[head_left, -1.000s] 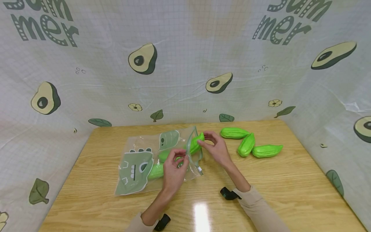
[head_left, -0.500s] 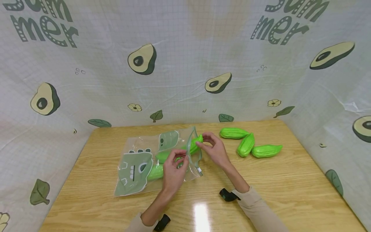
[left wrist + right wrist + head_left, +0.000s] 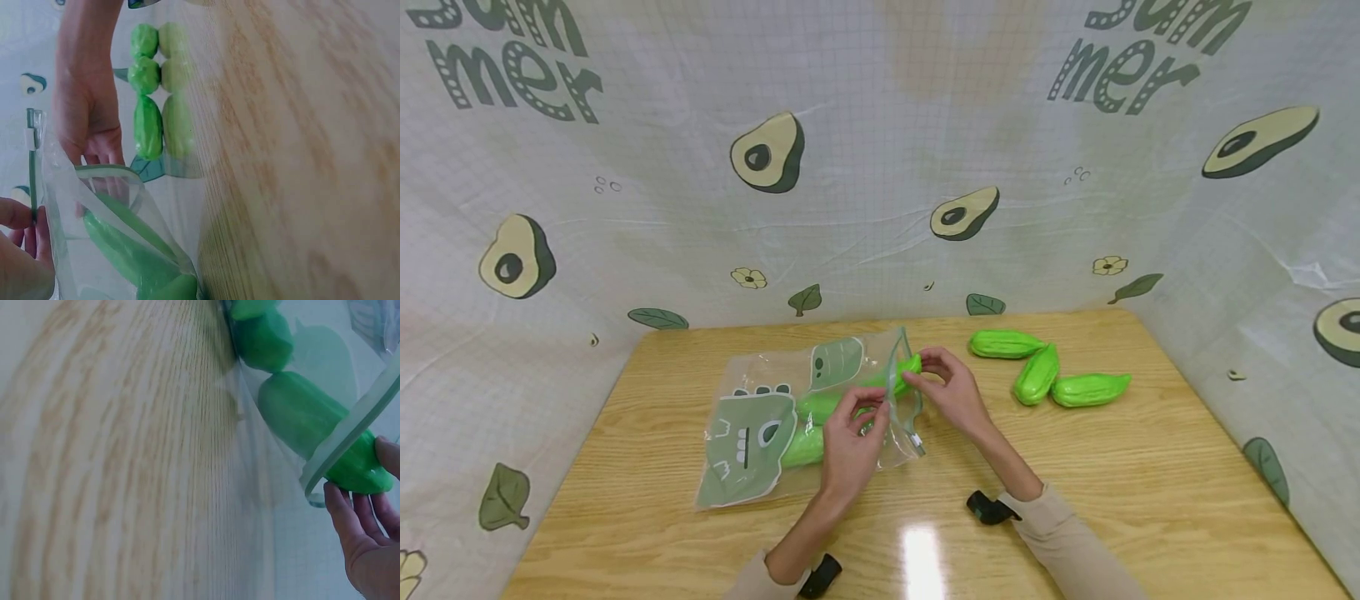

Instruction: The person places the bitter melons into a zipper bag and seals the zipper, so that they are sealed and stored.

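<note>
A clear zip bag [image 3: 741, 492] with a green cartoon print lies on the table, its mouth toward the right. My left hand [image 3: 850, 437] pinches the edge of the bag's mouth, seen too at the lower left of the left wrist view. My right hand [image 3: 957, 396] grips the tip end of a bright green ridged bitter melon [image 3: 911, 367]. Most of that melon [image 3: 300, 409] lies inside the bag, with the tip still out past the green zip strip [image 3: 350, 437]. Another bitter melon [image 3: 802, 447] is in the bag, partly hidden by my left hand.
Three more bitter melons lie on the wooden table [image 3: 1150, 500] at the right: one at the back [image 3: 1006, 343], one slanted [image 3: 1037, 375] and one in front [image 3: 1090, 390]. A printed cloth [image 3: 865, 250] stands behind and beside the table.
My right hand has moved slightly left and toward me, sliding the bitter melon deeper into the bag. The left hand stays at the bag's mouth.
</note>
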{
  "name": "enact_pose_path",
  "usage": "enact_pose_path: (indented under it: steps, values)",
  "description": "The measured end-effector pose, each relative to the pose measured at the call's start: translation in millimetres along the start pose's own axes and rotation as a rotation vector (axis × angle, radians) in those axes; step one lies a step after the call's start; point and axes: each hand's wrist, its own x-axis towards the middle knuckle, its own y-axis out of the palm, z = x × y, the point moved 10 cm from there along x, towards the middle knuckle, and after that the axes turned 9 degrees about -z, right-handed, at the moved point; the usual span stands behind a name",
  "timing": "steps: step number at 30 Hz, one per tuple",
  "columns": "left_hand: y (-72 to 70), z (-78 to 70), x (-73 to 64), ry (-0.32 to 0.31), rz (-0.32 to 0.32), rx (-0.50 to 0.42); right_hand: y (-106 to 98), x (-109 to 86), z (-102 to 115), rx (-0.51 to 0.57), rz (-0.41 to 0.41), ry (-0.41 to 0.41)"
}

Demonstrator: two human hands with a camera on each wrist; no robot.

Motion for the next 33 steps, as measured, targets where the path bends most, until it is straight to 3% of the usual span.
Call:
enact_pose_path:
  steps: [33]
  values:
    - [1.2, -1.2, -1.0, 0.011, -0.002, 0.058, 13, -1.1, 1, -0.005, 0.042, -0.031]
